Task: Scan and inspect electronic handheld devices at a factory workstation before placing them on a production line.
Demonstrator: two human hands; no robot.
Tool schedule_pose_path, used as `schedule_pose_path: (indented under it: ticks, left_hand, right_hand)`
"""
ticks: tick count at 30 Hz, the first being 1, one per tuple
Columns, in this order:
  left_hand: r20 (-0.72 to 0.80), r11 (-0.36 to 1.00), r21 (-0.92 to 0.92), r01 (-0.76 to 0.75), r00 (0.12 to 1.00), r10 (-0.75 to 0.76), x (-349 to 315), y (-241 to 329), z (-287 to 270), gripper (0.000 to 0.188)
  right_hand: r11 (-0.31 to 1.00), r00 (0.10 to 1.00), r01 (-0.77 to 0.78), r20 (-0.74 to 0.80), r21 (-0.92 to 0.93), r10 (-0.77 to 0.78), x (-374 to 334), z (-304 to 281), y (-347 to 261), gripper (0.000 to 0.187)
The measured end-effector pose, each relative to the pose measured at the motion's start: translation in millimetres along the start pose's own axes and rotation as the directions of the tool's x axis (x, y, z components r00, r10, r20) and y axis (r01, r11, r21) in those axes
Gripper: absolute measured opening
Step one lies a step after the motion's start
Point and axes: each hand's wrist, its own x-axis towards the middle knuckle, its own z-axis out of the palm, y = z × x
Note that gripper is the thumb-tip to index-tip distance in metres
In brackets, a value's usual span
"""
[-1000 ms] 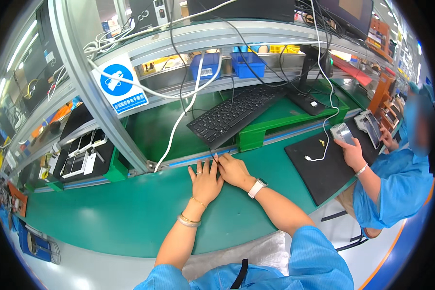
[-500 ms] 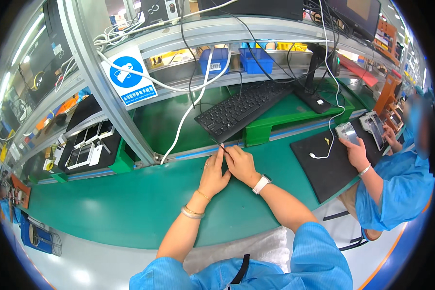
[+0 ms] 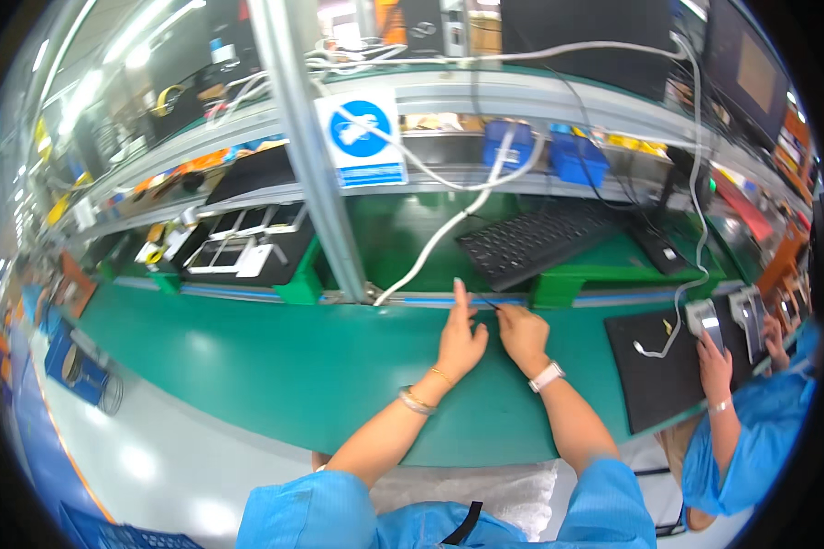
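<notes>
1. Hands meet at the far edge of the green work surface (image 3: 275, 366). I see my left hand (image 3: 460, 339) and right hand (image 3: 524, 334) side by side, just in front of the blue rail (image 3: 430, 299) that borders the raised shelf.

2. Compared with a second ago, both hands have crept a little forward toward that rail. The left index finger now points straight up at it, where before the fingers lay flatter on the surface.

3. Grip: the left hand is open, fingers extended, holding nothing I can make out. The right hand has its fingertips pinched on a thin dark wire (image 3: 485, 301), which runs from the fingers toward the rail; it is too fine to tell more.

4. My judgement: the work has narrowed to that thin wire at the rail, with the left hand steadying beside it.

5. Around them: a white cable (image 3: 430, 252) curves down to the rail just left of the hands, and a black keyboard (image 3: 531, 242) sits tilted on the green shelf behind.

6. At the right, another person in a blue sleeve holds a small grey device (image 3: 705, 322) over a black mat (image 3: 655, 366), well apart from my hands.
</notes>
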Motion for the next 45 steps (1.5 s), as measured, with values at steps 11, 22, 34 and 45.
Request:
schedule_pose_path:
  ticks: [11,22,34,45]
  left_hand:
    - [-0.186,0.949,0.282,-0.141,0.962,0.198,0,6,-12,0.082]
    - [-0.05,0.899,0.419,-0.125,0.986,0.161,2,-11,-9,0.079]
    - [0.102,0.916,0.38,-0.131,0.99,0.1,-4,-8,-7,0.08]
    - [0.111,0.951,0.272,-0.146,0.987,0.12,9,-7,-18,0.09]
  right_hand:
    - [0.999,0.998,-0.054,0.03,0.002,0.054,1,0,-10,0.015]
    - [0.997,0.996,0.064,0.061,0.047,-0.067,-2,1,-17,0.062]
    - [0.98,1.0,-0.016,0.026,0.197,0.011,-9,-5,-9,0.056]
    - [0.986,0.986,0.162,0.031,0.028,-0.162,6,2,-27,0.073]
